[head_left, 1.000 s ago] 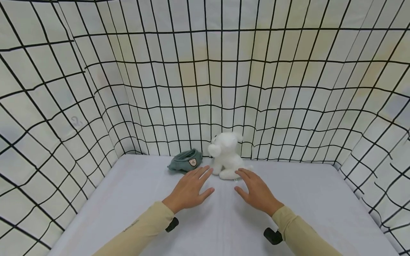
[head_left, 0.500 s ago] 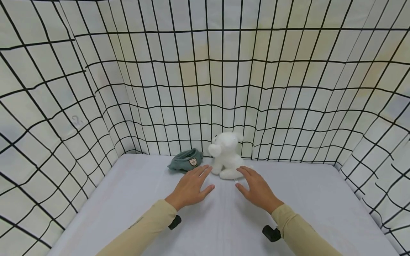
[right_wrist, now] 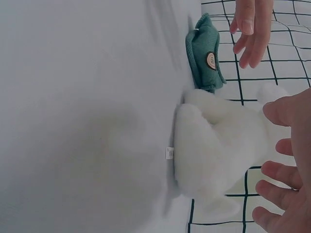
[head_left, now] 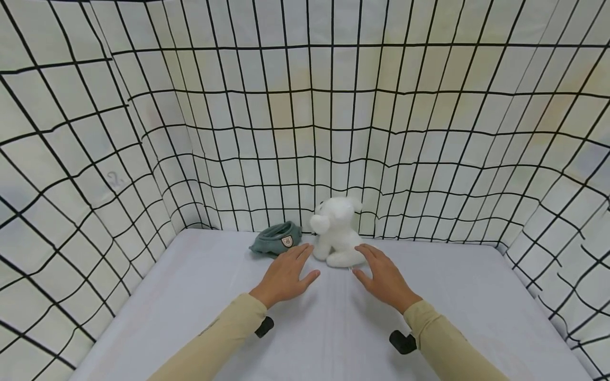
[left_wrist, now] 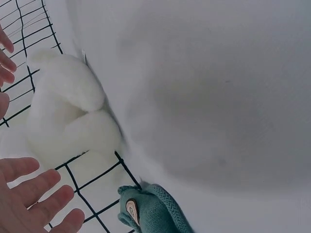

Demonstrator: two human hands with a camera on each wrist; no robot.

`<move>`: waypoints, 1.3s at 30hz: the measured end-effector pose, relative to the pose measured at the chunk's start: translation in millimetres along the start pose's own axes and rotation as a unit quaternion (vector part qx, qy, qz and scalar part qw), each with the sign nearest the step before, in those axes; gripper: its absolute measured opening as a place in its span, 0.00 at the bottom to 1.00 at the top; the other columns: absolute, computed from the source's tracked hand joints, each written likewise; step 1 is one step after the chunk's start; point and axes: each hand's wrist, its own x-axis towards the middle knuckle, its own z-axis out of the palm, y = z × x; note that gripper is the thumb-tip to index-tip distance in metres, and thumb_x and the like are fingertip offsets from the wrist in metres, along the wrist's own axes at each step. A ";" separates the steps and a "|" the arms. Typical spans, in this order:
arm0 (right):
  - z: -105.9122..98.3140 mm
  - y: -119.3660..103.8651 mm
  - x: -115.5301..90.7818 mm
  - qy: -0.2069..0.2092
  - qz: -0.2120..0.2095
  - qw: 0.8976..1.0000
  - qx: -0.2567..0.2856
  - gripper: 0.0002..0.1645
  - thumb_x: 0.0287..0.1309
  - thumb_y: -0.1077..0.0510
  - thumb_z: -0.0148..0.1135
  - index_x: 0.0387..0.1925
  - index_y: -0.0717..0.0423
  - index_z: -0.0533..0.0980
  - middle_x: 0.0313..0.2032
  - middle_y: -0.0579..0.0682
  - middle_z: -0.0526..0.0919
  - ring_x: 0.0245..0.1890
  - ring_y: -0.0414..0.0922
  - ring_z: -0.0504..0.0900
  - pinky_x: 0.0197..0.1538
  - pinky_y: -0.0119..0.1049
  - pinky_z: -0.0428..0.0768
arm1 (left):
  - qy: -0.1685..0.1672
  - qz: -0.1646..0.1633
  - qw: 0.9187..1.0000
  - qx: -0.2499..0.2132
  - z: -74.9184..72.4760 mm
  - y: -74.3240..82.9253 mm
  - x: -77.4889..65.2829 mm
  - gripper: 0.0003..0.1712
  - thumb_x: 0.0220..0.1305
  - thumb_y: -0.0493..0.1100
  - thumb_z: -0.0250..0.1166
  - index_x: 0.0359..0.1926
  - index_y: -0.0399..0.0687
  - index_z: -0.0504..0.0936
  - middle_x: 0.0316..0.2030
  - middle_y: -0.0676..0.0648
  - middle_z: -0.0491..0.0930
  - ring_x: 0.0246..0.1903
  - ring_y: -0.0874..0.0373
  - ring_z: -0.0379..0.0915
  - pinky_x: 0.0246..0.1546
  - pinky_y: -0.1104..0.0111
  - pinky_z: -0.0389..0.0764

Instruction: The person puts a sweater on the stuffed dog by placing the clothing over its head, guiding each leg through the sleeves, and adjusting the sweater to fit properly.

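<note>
A white plush animal (head_left: 337, 227) sits upright at the back of the white surface, its head turned to the left. Just left of it lies a small teal knitted garment (head_left: 274, 241) with a shield-shaped patch. My left hand (head_left: 285, 276) hovers in front of the garment, fingers spread and holding nothing. On the other side my right hand (head_left: 385, 279) is raised near the plush's lower right, its palm facing inward. In the right wrist view a small white tag (right_wrist: 169, 153) shows at the plush's base, and a gap separates the plush from the right hand's fingers (right_wrist: 277, 194).
A black wire grid (head_left: 312, 127) over pale sheeting stands behind and on both sides of the white-covered surface (head_left: 333, 328). Each sleeve has a dark device below the wrist, such as the right wrist device (head_left: 402, 342).
Both hands have edged slightly forward toward the plush, and the left has drifted a little to the right. The plush and the teal garment have stayed put.
</note>
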 end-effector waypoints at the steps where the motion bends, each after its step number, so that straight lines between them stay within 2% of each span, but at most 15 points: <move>1: 0.5 0.5 0.3 0.001 0.001 1.000 0.001 0.33 0.60 0.50 0.64 0.64 0.57 0.68 0.65 0.58 0.71 0.65 0.56 0.70 0.63 0.56 0.72 | -0.001 -0.002 1.000 -0.001 0.8 -0.5 0.5 0.37 0.68 0.61 0.53 0.70 0.44 0.64 0.67 0.43 0.67 0.67 0.47 0.64 0.64 0.50 0.70; 22: 7.6 9.4 2.5 0.016 0.005 1.000 0.011 0.33 0.59 0.52 0.66 0.63 0.59 0.69 0.63 0.60 0.72 0.64 0.57 0.71 0.62 0.57 0.72 | -0.030 -0.025 0.999 -0.022 7.9 -0.5 13.6 0.38 0.69 0.61 0.53 0.71 0.44 0.62 0.69 0.43 0.65 0.69 0.48 0.61 0.67 0.51 0.66; 28: 9.8 12.7 4.1 0.016 0.010 1.000 0.012 0.32 0.60 0.51 0.65 0.63 0.58 0.68 0.63 0.60 0.72 0.64 0.57 0.71 0.62 0.58 0.72 | -0.034 -0.018 0.999 -0.007 11.9 -0.8 19.8 0.38 0.69 0.61 0.53 0.71 0.44 0.62 0.69 0.43 0.65 0.69 0.48 0.62 0.67 0.53 0.67; 34: 11.8 15.6 6.0 0.015 0.014 1.000 0.012 0.32 0.60 0.51 0.65 0.63 0.58 0.68 0.64 0.60 0.71 0.65 0.57 0.70 0.62 0.58 0.72 | -0.030 -0.013 0.999 -0.015 16.3 -2.3 23.9 0.38 0.69 0.60 0.53 0.71 0.43 0.61 0.68 0.42 0.67 0.67 0.47 0.64 0.65 0.52 0.69; 39: 11.9 16.2 8.5 0.007 0.024 0.999 0.019 0.32 0.61 0.52 0.64 0.64 0.59 0.68 0.64 0.60 0.71 0.65 0.58 0.69 0.64 0.57 0.71 | -0.046 -0.027 0.998 -0.027 18.4 -3.7 25.5 0.39 0.69 0.61 0.53 0.72 0.44 0.60 0.68 0.43 0.66 0.68 0.47 0.63 0.67 0.52 0.68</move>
